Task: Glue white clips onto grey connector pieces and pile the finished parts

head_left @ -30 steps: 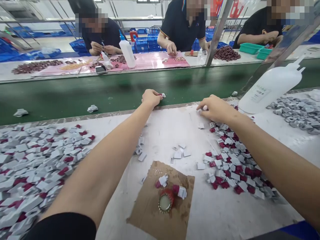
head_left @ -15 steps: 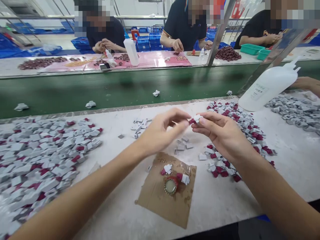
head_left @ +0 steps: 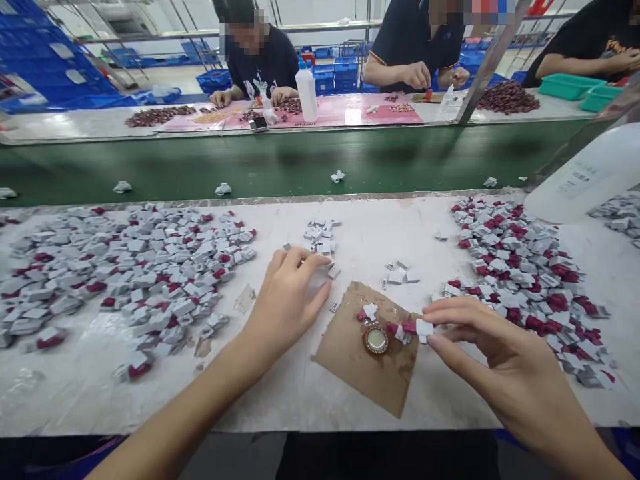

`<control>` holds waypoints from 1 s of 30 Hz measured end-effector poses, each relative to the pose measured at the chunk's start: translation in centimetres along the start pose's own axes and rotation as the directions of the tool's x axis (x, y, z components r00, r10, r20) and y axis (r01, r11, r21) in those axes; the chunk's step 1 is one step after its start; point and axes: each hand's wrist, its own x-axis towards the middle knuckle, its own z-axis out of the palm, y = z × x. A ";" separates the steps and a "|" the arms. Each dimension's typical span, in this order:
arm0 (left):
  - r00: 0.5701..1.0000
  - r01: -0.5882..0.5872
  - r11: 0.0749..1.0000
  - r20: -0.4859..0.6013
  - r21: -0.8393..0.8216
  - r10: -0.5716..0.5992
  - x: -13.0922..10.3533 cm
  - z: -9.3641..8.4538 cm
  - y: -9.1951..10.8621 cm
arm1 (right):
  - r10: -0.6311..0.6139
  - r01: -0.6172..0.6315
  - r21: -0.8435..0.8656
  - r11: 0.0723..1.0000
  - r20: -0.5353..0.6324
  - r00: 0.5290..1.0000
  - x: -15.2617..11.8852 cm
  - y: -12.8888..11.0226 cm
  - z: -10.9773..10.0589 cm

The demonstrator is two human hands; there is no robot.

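My right hand (head_left: 493, 353) pinches a small white-and-maroon plastic piece (head_left: 424, 328) between thumb and fingertips, over the right edge of a stained brown cardboard (head_left: 363, 373). The piece's maroon end points left. On the cardboard lie an upturned bottle cap (head_left: 375, 340) and other white-and-maroon pieces (head_left: 369, 312). To the left, my left hand (head_left: 295, 293) reaches over the table with thumb and fingers apart. Its fingertips are close to a loose grey piece (head_left: 334, 271); whether they touch it I cannot tell. Beyond them sits a small cluster of grey pieces (head_left: 320, 233).
A large pile of white and maroon pieces (head_left: 165, 260) spreads at left, another pile (head_left: 520, 267) at right. A white squeeze bottle (head_left: 585, 177) leans at far right. Behind runs a green conveyor belt (head_left: 280, 163) carrying scattered pieces. Several co-workers sit across it.
My hands have come apart. The right has lowered toward the cardboard with the piece; the left has moved away toward the loose grey pieces. The camera view has shifted left.
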 end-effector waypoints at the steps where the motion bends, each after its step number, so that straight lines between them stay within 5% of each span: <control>1: 0.999 0.022 0.999 0.025 0.024 -0.023 0.0 0.3 -0.4 | 0.015 -0.014 0.015 1.000 -0.027 1.000 -0.3 0.2 0.1; 10: 0.994 0.094 0.989 0.041 0.115 -0.099 1.0 2.2 0.9 | 0.008 -0.010 0.059 0.998 0.028 1.000 -1.7 0.2 2.1; 15: 0.986 0.132 0.990 0.111 -0.052 -0.125 -0.4 0.6 1.2 | -0.062 0.063 0.031 0.998 -0.017 0.998 -2.0 -0.2 3.0; 19: 0.934 0.280 0.946 0.272 -0.160 -0.231 -2.5 -1.0 1.4 | -0.103 0.103 0.029 0.994 -0.012 0.995 -1.8 -0.2 3.6; 24: 0.894 0.378 0.906 0.332 -0.192 -0.302 -3.5 -1.3 1.3 | -0.146 0.147 -0.020 0.989 0.014 0.989 -1.4 -0.5 3.8; 30: 0.925 0.302 0.935 0.294 -0.187 -0.240 -4.6 -1.3 0.4 | -0.130 0.133 -0.045 0.990 0.068 0.989 -1.1 -0.9 3.5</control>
